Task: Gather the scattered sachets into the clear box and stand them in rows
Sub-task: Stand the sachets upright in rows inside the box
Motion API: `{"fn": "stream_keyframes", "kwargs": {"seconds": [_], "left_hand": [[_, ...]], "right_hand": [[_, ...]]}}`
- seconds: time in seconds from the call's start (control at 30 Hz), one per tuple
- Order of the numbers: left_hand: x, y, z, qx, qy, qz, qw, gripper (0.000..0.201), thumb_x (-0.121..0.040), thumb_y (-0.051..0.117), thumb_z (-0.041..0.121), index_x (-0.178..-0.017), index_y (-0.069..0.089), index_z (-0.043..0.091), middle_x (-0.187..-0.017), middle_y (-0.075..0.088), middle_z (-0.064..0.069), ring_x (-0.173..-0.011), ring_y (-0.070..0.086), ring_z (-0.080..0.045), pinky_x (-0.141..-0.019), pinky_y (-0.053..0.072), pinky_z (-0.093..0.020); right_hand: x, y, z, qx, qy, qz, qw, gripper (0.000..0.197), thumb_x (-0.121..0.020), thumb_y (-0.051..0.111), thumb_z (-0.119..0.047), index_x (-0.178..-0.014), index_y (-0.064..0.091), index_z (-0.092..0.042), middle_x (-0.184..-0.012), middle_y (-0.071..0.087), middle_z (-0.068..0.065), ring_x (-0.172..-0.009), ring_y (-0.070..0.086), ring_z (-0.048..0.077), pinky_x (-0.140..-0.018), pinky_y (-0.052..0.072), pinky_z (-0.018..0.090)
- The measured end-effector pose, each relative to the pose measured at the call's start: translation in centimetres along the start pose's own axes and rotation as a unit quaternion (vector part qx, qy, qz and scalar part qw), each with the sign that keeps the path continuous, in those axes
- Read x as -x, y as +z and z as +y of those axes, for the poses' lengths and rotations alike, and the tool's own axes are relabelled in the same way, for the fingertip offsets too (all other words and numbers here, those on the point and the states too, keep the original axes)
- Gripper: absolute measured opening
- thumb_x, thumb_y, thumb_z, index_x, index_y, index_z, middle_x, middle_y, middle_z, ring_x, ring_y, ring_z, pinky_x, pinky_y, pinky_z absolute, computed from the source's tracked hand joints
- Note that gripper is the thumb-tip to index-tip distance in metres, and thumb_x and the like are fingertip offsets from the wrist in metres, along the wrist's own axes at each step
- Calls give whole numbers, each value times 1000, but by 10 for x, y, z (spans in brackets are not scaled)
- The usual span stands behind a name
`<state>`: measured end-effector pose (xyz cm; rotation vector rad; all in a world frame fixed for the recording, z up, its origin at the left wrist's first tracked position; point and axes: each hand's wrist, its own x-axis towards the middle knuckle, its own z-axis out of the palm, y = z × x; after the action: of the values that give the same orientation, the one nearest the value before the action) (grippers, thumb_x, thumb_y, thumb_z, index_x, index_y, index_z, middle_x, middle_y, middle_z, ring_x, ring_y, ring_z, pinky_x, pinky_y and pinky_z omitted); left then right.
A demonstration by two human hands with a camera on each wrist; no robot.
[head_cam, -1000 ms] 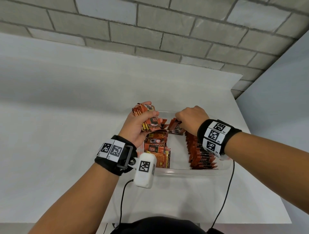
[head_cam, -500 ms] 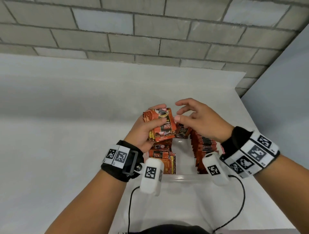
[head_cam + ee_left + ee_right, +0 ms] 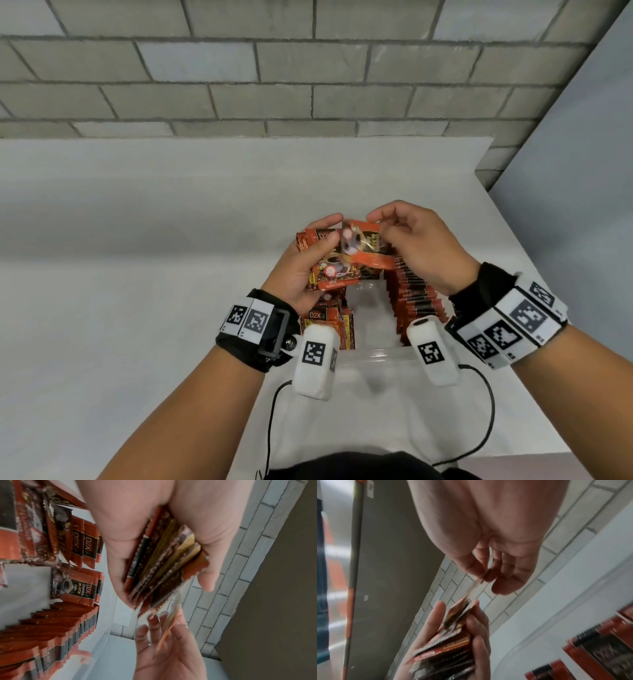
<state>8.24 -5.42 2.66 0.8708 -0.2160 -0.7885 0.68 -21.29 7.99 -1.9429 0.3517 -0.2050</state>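
Left grip: left hand [image 3: 301,270] curled round a fanned stack of orange-and-black foil coffee sachets [image 3: 330,270], thumb across the front, held above the far end of the box.
Right grip: right hand [image 3: 416,246] pinching one blurred orange sachet [image 3: 368,248] between thumb and fingertips [image 3: 477,566], its edge touching the stack.
Left row: orange sachets [image 3: 330,320] standing upright along the left side of the clear plastic box [image 3: 376,354].
Right row: sachets [image 3: 412,298] packed on edge, leaning along the right side.
Between rows: bare strip of box floor.
Support: white table [image 3: 137,308], box near its right edge.
Behind: grey block wall [image 3: 274,68].
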Motion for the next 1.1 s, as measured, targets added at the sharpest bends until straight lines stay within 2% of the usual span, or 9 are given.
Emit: {"fn": "stream_keyframes", "kwargs": {"seconds": [0.17,0.3,0.4,0.5,0.63,0.73,0.8,0.9,1.1], "left_hand": [[1,10,-3,-23,-1,-16,1000,54,-62,72,-1,-113,62,14,-104,63,-19,-86,67,-32,-71,57,-39],[5,16,-5,-24,24,-15,999,55,-57,67,-8,-107,63,14,-97,64,-13,-83,68,-30,-68,57,-38],[6,15,-4,-16,39,3,999,53,-58,66,-9,-106,63,14,-100,64,-15,-86,68,-32,-72,58,-41],[8,15,-4,-1,37,0,999,49,-63,67,-6,-107,62,15,-104,64,-18,-88,67,-33,-76,57,-42],[9,17,-7,30,22,-45,998,74,-49,88,6,-117,59,15,-114,65,-20,-94,67,-33,-68,58,-39],[9,19,-9,35,27,-35,998,61,-63,67,-8,-119,56,14,-107,69,-15,-92,68,-30,-71,57,-39],[9,20,-9,22,28,-10,999,54,-67,58,-9,-116,57,13,-102,70,-14,-89,68,-30,-66,57,-37],[9,18,-8,-10,33,23,999,49,-64,59,-7,-110,59,11,-98,70,-15,-87,67,-31,-58,55,-32],[9,13,-7,-7,34,7,999,42,-70,63,-2,-109,60,14,-99,71,-12,-88,69,-27,-67,57,-36]], "right_hand": [[4,-1,-7,-22,-36,-36,998,24,-94,53,-1,-107,65,-16,-92,64,4,-74,66,13,-68,56,24],[8,-4,-1,-38,-16,-12,999,30,-91,59,-7,-120,59,-17,-92,64,1,-79,65,17,-71,56,26],[11,-9,5,-55,29,-17,998,19,-91,61,-14,-109,63,-20,-88,68,1,-77,65,16,-66,54,28],[13,-12,6,-64,28,-49,996,16,-89,63,-11,-102,65,-20,-83,71,7,-70,66,17,-63,55,28],[10,-13,3,-104,14,-15,994,15,-88,64,-7,-101,63,-14,-76,68,10,-62,63,17,-57,55,25],[8,-10,1,-96,4,-3,995,16,-88,64,-7,-102,62,-13,-74,66,9,-60,62,16,-58,55,27],[8,-8,-1,-83,1,-7,997,17,-87,65,-7,-104,62,-12,-77,66,10,-61,63,17,-59,55,28],[7,-8,-5,-61,1,-8,998,20,-87,65,-7,-106,61,-10,-79,66,11,-62,63,18,-60,55,29],[2,-4,-8,-26,-3,-23,999,17,-87,65,-8,-103,62,-14,-81,67,14,-66,64,23,-67,56,37]]}}
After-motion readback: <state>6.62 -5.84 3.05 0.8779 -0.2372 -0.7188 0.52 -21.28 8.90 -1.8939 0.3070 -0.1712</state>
